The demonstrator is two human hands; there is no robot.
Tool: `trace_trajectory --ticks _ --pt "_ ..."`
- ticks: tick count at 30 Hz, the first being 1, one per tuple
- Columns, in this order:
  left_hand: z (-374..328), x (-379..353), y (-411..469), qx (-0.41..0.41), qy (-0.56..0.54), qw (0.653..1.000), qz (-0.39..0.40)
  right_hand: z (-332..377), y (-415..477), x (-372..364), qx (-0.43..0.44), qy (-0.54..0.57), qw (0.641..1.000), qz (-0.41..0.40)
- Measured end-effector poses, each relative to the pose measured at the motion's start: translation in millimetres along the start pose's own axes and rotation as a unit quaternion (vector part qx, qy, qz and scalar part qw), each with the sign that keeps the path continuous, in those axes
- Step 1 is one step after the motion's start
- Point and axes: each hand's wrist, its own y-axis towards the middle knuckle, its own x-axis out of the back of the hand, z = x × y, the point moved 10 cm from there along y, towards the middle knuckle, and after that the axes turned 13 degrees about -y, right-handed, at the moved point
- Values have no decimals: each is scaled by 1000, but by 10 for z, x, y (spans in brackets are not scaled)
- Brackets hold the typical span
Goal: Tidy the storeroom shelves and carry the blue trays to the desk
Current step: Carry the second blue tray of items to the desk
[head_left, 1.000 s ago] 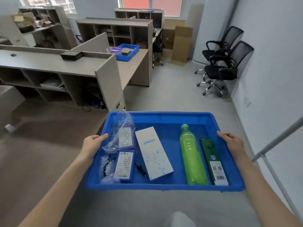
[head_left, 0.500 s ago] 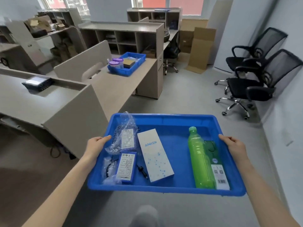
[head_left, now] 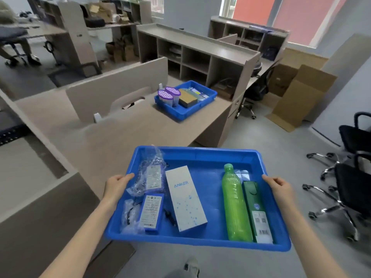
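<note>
Blue tray, long axis crosswise, left hand, right hand gripping its ends

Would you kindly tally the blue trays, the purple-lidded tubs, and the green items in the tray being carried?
Blue trays: 2 (carried tray, desk tray)
Purple-lidded tubs: 2 (near tub, far tub)
Green items: 2 (bottle, box)
Total: 6

- The beige desk bears one blue tray near its far end, just beside the partition panel.
- The grey floor carries office chairs and flattened cardboard.
</note>
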Motion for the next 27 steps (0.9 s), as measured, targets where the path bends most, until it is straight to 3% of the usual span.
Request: trace_trajectory --ticks 7,12,17,27 --pt "-229 169 1098 12 -41 989 -139 1197 1773 -1378 71 -67 990 99" --pt "-106 529 1648 37 -60 958 -278 1947 2733 -2829 133 -89 967 197" --pt "-91 793 2081 64 -44 913 -400 2487 3311 -4265 138 -103 937 305" --pt "138 908 3028 112 -28 874 -473 2970 4016 -6090 230 -177 907 306"
